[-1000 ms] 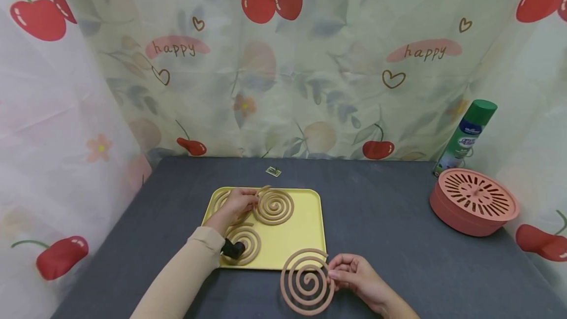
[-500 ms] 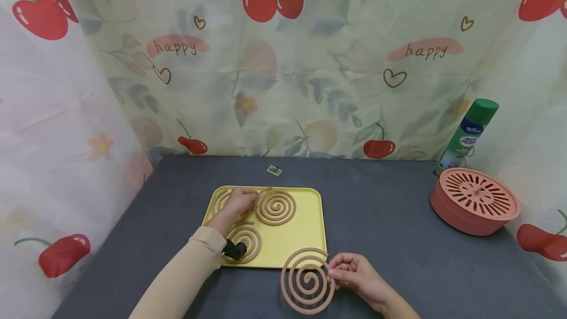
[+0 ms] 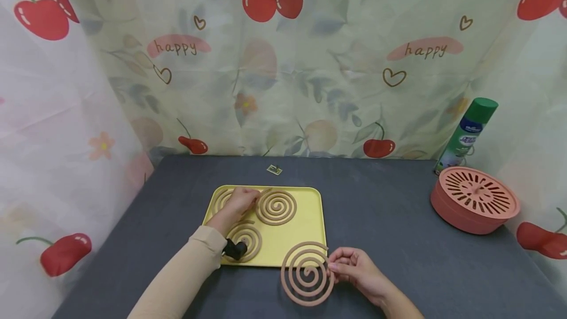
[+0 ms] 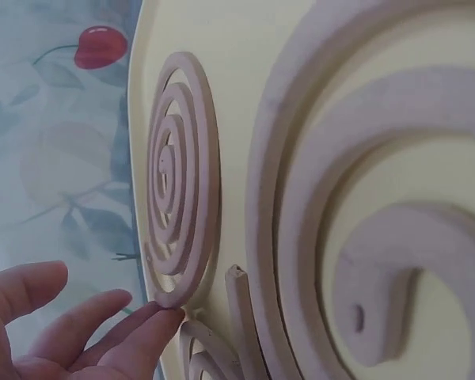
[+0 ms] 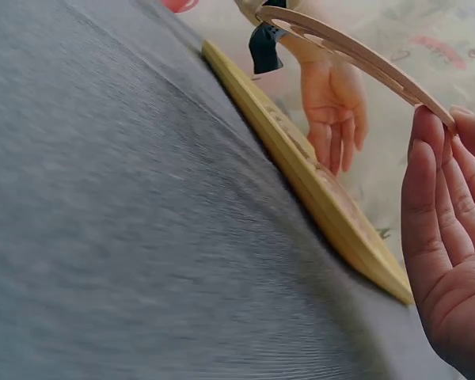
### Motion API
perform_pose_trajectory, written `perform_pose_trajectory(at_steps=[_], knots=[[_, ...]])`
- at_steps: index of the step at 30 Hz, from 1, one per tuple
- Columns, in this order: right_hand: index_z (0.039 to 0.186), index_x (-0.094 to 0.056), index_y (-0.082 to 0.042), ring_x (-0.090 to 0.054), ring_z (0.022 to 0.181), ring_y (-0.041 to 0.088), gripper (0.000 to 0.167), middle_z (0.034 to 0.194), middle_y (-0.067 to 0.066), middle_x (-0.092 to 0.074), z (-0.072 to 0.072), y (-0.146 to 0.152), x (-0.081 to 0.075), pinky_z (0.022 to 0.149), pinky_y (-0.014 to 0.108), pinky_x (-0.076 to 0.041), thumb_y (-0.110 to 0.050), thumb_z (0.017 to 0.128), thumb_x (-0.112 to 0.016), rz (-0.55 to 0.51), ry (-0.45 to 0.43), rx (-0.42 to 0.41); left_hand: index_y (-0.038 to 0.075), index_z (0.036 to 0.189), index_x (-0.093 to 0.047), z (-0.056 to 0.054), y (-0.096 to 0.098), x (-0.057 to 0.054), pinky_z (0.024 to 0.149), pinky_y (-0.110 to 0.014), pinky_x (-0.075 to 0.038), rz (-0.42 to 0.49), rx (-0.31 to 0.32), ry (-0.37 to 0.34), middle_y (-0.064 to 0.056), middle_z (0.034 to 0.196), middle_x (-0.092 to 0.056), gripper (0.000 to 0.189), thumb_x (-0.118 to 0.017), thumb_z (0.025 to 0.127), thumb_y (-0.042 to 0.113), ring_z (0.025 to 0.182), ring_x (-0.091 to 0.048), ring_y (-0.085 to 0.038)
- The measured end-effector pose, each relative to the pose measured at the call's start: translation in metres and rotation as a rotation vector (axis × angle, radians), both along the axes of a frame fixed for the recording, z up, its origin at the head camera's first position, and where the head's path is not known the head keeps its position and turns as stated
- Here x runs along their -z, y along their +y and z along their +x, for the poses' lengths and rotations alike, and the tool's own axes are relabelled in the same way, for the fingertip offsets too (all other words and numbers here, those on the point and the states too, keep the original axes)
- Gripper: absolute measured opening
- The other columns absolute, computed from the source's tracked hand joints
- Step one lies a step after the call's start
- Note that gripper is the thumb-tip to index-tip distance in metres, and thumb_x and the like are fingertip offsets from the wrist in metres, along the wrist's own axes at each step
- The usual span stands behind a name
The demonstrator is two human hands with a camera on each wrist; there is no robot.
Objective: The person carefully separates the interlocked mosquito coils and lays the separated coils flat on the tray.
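Observation:
A brown mosquito coil (image 3: 276, 206) lies on the yellow tray (image 3: 305, 240), back and centre. My left hand (image 3: 240, 202) reaches over the tray. In the left wrist view, its fingertips (image 4: 170, 318) meet the near edge of that coil (image 4: 199, 190), with the thumb apart from them. Two more coils lie on the tray, one partly under the left hand and one at the front left (image 3: 254, 245). Just past the tray's front right corner, my right hand (image 3: 358, 274) pinches another coil (image 3: 298, 295) by its right edge, raised and tilted.
A round pink slotted box (image 3: 476, 206) stands on the dark table (image 3: 376, 201) at the right. Behind it leans a green spray can (image 3: 465, 137). A small metal piece (image 3: 274, 170) lies behind the tray. Printed curtain (image 3: 283, 87) encloses the back and sides.
My right hand has risen slightly with its coil, away from the front edge of the view. The left hand stays at the back coil, its fingers shifting only a little.

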State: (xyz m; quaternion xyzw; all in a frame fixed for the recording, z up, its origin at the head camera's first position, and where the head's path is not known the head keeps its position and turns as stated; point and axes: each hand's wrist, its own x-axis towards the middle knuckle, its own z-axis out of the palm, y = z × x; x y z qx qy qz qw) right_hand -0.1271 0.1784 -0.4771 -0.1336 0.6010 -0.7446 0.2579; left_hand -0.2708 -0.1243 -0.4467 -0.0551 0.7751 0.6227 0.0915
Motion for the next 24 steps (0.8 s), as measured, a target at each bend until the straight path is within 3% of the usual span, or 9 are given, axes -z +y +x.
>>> perform_pose_trajectory(at_steps=[2, 4, 7, 9, 12, 15, 18, 21, 24], knots=[[0.091, -0.061, -0.013, -0.063, 0.071, 0.003, 0.008, 0.081, -0.007, -0.068, -0.004, 0.0, -0.002, 0.066, 0.02, -0.054, -0.006, 0.091, -0.056, 0.003, 0.013, 0.02, 0.006, 0.055, -0.052, -0.002, 0.0, 0.0, 0.051, -0.022, -0.032, 0.007, 0.003, -0.002, 0.011, 0.04, -0.034, 0.033, -0.05, 0.087, 0.001, 0.042, -0.03, -0.006], [0.091, -0.06, -0.013, -0.063, 0.072, 0.003, 0.008, 0.081, -0.007, -0.069, -0.009, 0.0, -0.003, 0.066, 0.02, -0.054, -0.006, 0.091, -0.056, 0.002, 0.025, 0.036, -0.004, 0.065, -0.059, -0.004, 0.001, 0.002, 0.055, -0.024, -0.038, 0.01, -0.009, 0.005, 0.007, 0.048, -0.043, 0.025, -0.05, 0.088, 0.002, 0.047, -0.037, -0.007], [0.091, -0.06, -0.012, -0.064, 0.071, 0.003, 0.008, 0.081, -0.007, -0.069, -0.018, 0.001, -0.003, 0.066, 0.02, -0.054, -0.005, 0.091, -0.056, 0.005, 0.032, 0.062, -0.015, 0.102, -0.062, -0.007, 0.003, 0.003, 0.078, -0.029, -0.05, 0.025, -0.023, -0.006, -0.01, 0.082, -0.063, 0.025, -0.05, 0.091, 0.004, 0.073, -0.058, -0.015], [0.091, -0.06, -0.012, -0.063, 0.07, 0.003, 0.008, 0.08, -0.007, -0.068, -0.024, 0.0, -0.004, 0.066, 0.02, -0.054, -0.005, 0.091, -0.057, 0.019, 0.025, 0.078, -0.016, 0.119, -0.053, -0.007, 0.004, 0.003, 0.096, -0.035, -0.047, 0.05, -0.014, -0.006, -0.022, 0.112, -0.061, 0.034, -0.048, 0.092, 0.003, 0.102, -0.06, -0.024], [0.091, -0.061, -0.012, -0.063, 0.068, 0.004, 0.006, 0.078, -0.007, -0.068, -0.033, -0.002, -0.006, 0.066, 0.021, -0.054, -0.007, 0.09, -0.058, 0.055, 0.005, 0.108, -0.014, 0.131, -0.043, -0.006, 0.004, 0.0, 0.107, -0.041, -0.037, 0.1, 0.008, -0.008, -0.029, 0.137, -0.042, 0.041, -0.045, 0.094, 0.003, 0.128, -0.044, -0.035], [0.091, -0.06, -0.01, -0.063, 0.067, 0.004, 0.002, 0.077, -0.007, -0.068, -0.042, -0.003, -0.008, 0.066, 0.021, -0.054, -0.008, 0.09, -0.059, 0.087, 0.003, 0.132, -0.013, 0.134, -0.039, -0.003, 0.003, -0.002, 0.108, -0.043, -0.034, 0.162, 0.02, 0.006, -0.03, 0.14, -0.038, 0.042, -0.043, 0.095, 0.001, 0.13, -0.039, -0.039], [0.092, -0.06, -0.007, -0.063, 0.067, 0.004, 0.003, 0.076, -0.007, -0.067, -0.051, -0.005, -0.009, 0.066, 0.021, -0.054, -0.008, 0.09, -0.059, 0.117, 0.015, 0.147, -0.014, 0.133, -0.039, -0.001, 0.002, -0.004, 0.108, -0.044, -0.034, 0.222, 0.03, 0.025, -0.032, 0.137, -0.041, 0.041, -0.043, 0.094, 0.0, 0.126, -0.045, -0.037], [0.093, -0.06, -0.004, -0.062, 0.067, 0.004, 0.007, 0.075, -0.006, -0.067, -0.058, -0.008, -0.009, 0.065, 0.021, -0.054, -0.009, 0.088, -0.061, 0.158, 0.022, 0.156, -0.015, 0.131, -0.041, 0.001, -0.001, -0.005, 0.107, -0.045, -0.035, 0.272, 0.038, 0.042, -0.033, 0.134, -0.043, 0.04, -0.046, 0.094, -0.001, 0.11, -0.06, -0.024], [0.094, -0.061, 0.0, -0.062, 0.067, 0.005, 0.012, 0.075, -0.005, -0.068, -0.063, -0.012, -0.008, 0.065, 0.022, -0.054, -0.01, 0.088, -0.062, 0.201, 0.028, 0.165, -0.014, 0.13, -0.044, 0.004, -0.005, -0.007, 0.105, -0.043, -0.037, 0.304, 0.038, 0.05, -0.031, 0.133, -0.046, 0.039, -0.049, 0.093, 0.0, 0.095, -0.063, -0.008]])
